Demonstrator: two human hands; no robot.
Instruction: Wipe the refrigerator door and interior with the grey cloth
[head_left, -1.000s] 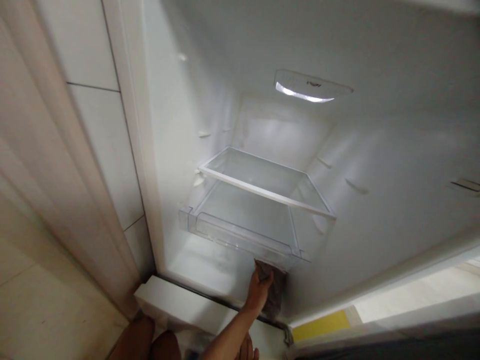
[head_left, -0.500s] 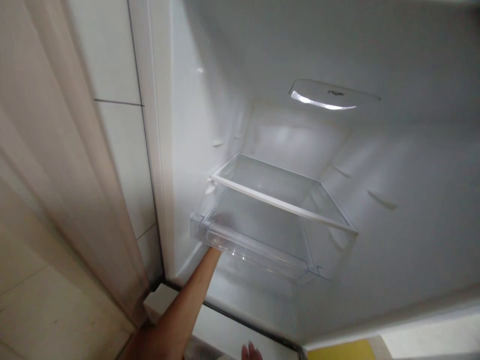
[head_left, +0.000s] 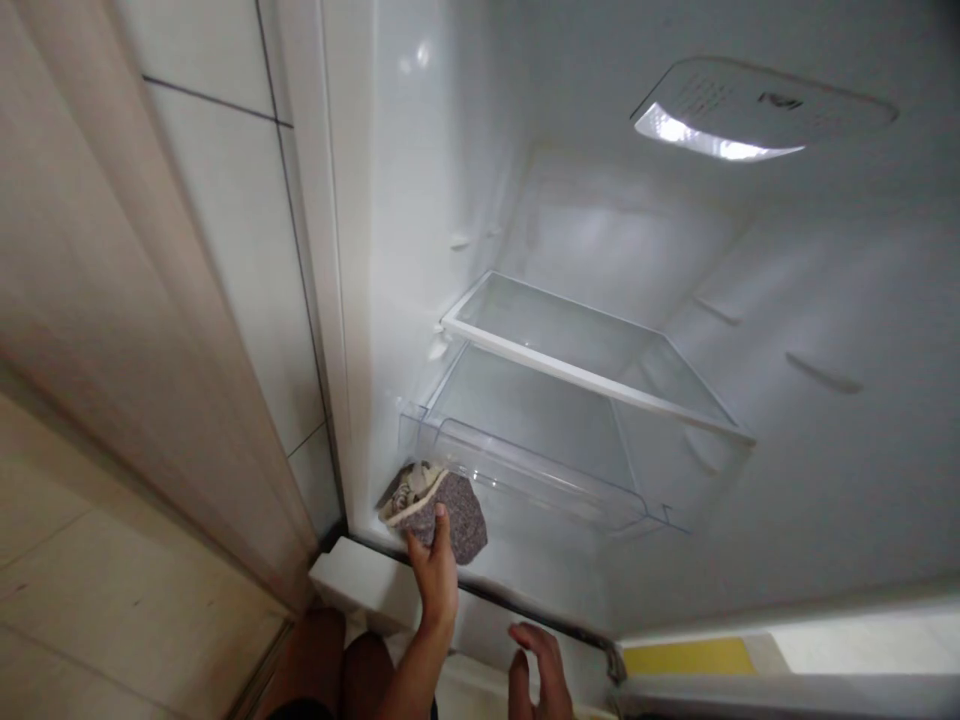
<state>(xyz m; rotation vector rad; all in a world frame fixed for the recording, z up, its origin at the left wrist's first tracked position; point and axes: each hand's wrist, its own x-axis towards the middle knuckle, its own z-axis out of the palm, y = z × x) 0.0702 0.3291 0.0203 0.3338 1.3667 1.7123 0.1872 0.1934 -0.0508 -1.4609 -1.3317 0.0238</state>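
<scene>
**Desk:** What are we looking at?

**Photographer:** A person reaches low into an open refrigerator, the left hand gripping a grey-brown cloth with a pale edge, thumb laid across it, the other fingers mostly out of sight.

**Desk:** Where is the cloth, exactly?

**Photographer:** At the front left of the lowest space, just under the left end of a clear-fronted tray and beyond the white ledge. The light is dim down there, so whether it presses on the floor or hangs a little above, I cannot tell.

**Desk:** And the right hand?

**Photographer:** Over the ledge, to the right of the left hand, fingers loosely bent and nothing visible in them; the frame's lower edge cuts it off.

**Desk:** How far along is the work?

**Photographer:** Midway, I would judge. The glass shelf and the tray below it are in place, and the lamp is lit. The cloth is inside and in the grip, not yet laid aside. The floor looks pale and even to the right; how much of it the cloth has covered cannot be read from here.
</scene>
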